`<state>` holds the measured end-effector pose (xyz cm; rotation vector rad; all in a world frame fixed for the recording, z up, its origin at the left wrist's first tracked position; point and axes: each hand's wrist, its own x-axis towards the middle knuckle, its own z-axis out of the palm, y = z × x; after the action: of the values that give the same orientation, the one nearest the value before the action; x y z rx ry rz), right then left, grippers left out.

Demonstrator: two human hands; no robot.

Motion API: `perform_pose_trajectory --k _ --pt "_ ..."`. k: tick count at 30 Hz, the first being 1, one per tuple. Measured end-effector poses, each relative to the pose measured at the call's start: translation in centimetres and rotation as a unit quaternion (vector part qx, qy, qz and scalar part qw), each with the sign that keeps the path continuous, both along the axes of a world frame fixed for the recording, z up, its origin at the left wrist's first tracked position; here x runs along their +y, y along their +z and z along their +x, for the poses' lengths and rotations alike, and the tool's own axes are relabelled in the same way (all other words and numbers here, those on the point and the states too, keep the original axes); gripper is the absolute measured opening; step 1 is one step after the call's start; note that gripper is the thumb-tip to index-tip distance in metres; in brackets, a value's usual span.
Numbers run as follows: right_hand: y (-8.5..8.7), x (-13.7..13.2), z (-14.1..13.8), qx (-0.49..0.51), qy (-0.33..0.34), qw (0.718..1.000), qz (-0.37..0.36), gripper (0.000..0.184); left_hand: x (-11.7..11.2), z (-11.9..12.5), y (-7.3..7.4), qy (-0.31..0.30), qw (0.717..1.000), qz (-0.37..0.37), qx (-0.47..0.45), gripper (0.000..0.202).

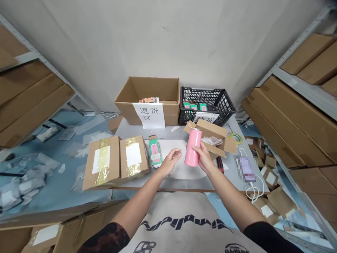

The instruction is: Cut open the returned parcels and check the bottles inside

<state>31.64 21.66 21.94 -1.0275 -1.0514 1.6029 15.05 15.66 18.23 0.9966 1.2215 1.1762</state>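
Observation:
My right hand (204,158) is wrapped round a pink cylindrical tumbler (192,147), holding it upright above the table, just in front of a small opened cardboard box (210,135). My left hand (171,161) hovers to the left of the tumbler, fingers loosely apart, holding nothing. A green packaged item (155,151) lies on the white mat (184,172) left of that hand. Two sealed brown parcels (104,161) (133,156) with white labels and yellow tape lie further left.
At the back stand an open carton (151,96) with a paper sign and a black plastic crate (207,103) with green packages. A phone (246,168) on a white cable, a tape roll (236,137) and a red-handled tool (220,164) lie right. Shelves of cartons flank both sides.

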Motion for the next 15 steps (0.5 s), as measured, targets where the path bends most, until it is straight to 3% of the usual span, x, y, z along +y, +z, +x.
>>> perform_pose_trajectory --k 5,8,12,15 --pt "1.4 0.0 -0.8 0.019 0.029 0.997 0.067 0.039 -0.1 2.5 2.1 -0.068 0.994 0.071 -0.041 0.078" --pt "3.4 0.5 -0.3 -0.013 0.042 0.990 0.135 0.050 -0.1 3.1 3.2 -0.013 0.994 0.096 0.056 0.075" --pt "5.6 1.5 0.8 -0.036 -0.015 0.987 0.158 0.051 0.1 2.9 3.7 0.090 0.959 0.143 0.227 0.077" --pt "5.9 2.3 1.4 -0.004 -0.028 0.993 0.111 0.043 0.1 2.7 3.8 0.064 0.961 0.150 0.221 0.079"
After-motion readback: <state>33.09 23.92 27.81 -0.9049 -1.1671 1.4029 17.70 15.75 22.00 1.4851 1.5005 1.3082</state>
